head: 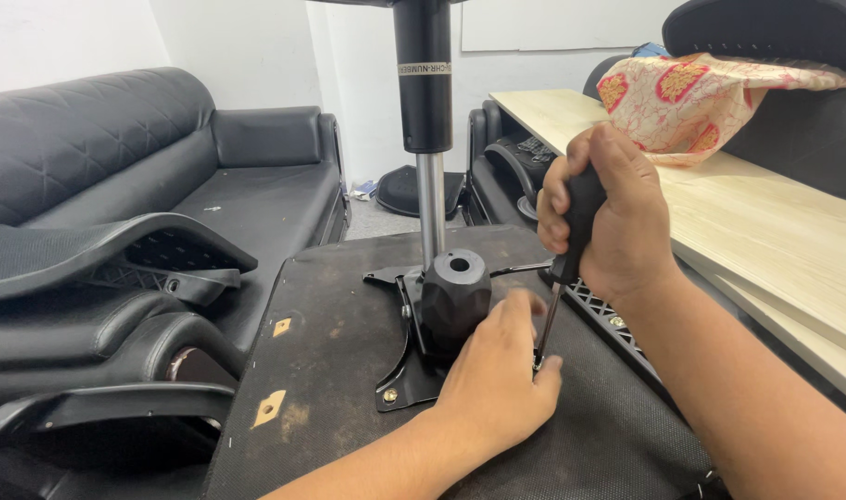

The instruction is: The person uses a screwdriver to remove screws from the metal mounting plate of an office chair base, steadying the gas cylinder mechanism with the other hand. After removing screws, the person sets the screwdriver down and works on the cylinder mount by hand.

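Matt black seat underside (349, 306) (dusty), glossy shaft (430, 208).

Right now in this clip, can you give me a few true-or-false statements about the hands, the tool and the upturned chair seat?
1. The right hand holds a black-handled screwdriver upright, in a closed grip. True.
2. The left hand rests on the black leather sofa. False: it lies on the black metal mounting plate, beside the screwdriver tip.
3. A silver gas-lift column rises from the black chair mechanism. True.
4. The red-patterned cloth lies on the floor. False: it is draped over the black office chair.
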